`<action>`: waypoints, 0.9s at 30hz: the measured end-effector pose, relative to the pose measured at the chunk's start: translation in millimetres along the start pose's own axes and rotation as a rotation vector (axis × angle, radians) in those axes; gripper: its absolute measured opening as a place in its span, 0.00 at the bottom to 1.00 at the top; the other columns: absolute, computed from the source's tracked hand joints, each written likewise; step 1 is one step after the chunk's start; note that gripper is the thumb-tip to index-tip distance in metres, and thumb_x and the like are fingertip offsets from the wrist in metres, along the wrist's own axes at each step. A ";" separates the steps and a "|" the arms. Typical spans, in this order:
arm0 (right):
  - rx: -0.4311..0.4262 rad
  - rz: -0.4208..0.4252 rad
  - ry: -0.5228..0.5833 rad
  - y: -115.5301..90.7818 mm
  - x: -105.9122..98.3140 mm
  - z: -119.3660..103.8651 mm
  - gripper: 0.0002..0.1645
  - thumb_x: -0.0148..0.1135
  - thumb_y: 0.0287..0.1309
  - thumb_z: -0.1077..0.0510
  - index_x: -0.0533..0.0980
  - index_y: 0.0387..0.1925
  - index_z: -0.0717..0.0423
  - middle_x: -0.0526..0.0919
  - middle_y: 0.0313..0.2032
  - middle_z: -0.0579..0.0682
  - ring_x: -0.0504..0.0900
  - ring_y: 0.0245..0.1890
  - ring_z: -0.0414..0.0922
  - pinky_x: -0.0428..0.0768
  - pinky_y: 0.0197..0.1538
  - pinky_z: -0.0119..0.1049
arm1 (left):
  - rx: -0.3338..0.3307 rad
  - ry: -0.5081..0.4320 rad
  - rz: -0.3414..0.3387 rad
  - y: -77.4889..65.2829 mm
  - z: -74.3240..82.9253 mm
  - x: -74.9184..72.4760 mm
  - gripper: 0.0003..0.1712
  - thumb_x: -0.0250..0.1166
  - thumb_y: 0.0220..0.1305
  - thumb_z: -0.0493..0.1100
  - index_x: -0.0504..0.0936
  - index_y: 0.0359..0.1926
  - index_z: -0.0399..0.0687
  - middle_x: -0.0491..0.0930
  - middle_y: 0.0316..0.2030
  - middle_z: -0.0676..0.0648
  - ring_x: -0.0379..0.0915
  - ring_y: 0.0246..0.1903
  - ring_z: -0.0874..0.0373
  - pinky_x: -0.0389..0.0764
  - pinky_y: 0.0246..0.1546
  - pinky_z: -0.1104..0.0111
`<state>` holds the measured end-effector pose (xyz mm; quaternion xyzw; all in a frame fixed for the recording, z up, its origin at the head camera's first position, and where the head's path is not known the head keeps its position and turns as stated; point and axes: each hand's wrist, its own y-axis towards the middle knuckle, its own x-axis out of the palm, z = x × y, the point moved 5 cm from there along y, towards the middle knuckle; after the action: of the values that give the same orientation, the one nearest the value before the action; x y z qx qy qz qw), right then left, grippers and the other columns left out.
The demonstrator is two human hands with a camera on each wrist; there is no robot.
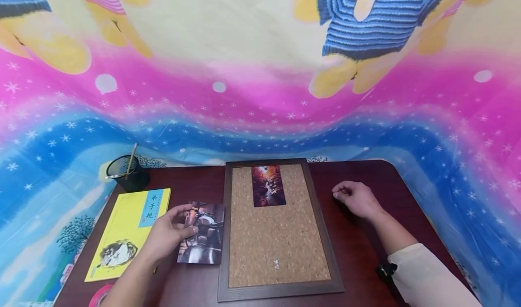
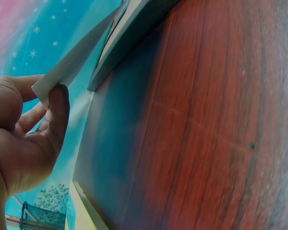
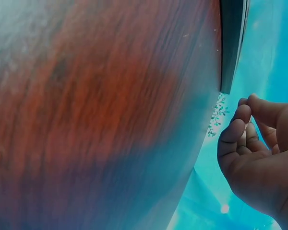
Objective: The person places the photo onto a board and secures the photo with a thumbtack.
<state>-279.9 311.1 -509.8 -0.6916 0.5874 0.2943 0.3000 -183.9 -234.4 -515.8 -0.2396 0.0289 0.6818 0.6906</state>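
My left hand (image 1: 168, 230) pinches a glossy photo card (image 1: 203, 241) by its left side, between thumb and fingers. In the left wrist view the card (image 2: 74, 60) is seen nearly edge-on, tilted over the table. Its right edge reaches the left frame of a cork board (image 1: 281, 234). Another photo card (image 1: 268, 189), orange and dark, is on the cork near the top, with a small dark dot at its upper edge. My right hand (image 1: 358, 200) is held right of the board, thumb tip against the curled index finger; I cannot tell whether something tiny is between them.
A yellow book (image 1: 126, 225) lies on the dark red table (image 1: 358, 262) at the left. Behind it stands a black mesh pen holder (image 1: 136, 178) with pencils. A pink tape roll (image 1: 99, 295) shows at the lower left. Small white bits (image 1: 277, 264) are low on the cork.
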 end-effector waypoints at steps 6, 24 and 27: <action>0.004 -0.008 0.018 -1.3 2.5 -1.6 0.10 0.65 0.71 0.55 0.84 0.49 0.54 0.85 0.39 0.49 0.80 0.36 0.47 0.78 0.39 0.42 | 0.009 -0.046 -0.028 0.1 1.7 10.6 0.42 0.78 0.57 0.36 0.71 0.72 0.48 0.74 0.63 0.37 0.86 0.41 0.51 0.86 0.36 0.61; -0.010 -0.018 0.062 -6.6 8.2 -16.5 0.08 0.67 0.69 0.57 0.84 0.47 0.54 0.85 0.36 0.48 0.83 0.33 0.49 0.79 0.37 0.41 | 0.078 -0.024 -0.036 4.6 14.4 32.7 0.40 0.80 0.55 0.37 0.74 0.69 0.48 0.78 0.59 0.39 0.86 0.41 0.52 0.84 0.37 0.63; -0.019 -0.008 0.063 -7.2 8.5 -19.1 0.08 0.68 0.68 0.57 0.84 0.46 0.55 0.86 0.35 0.48 0.83 0.31 0.47 0.79 0.36 0.40 | 0.076 -0.042 -0.048 5.3 15.1 37.0 0.40 0.79 0.56 0.37 0.74 0.69 0.48 0.77 0.60 0.39 0.86 0.41 0.52 0.85 0.36 0.62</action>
<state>-270.6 292.1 -503.4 -0.7057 0.5909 0.2766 0.2761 -190.7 -194.7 -517.6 -0.1992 0.0344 0.6682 0.7159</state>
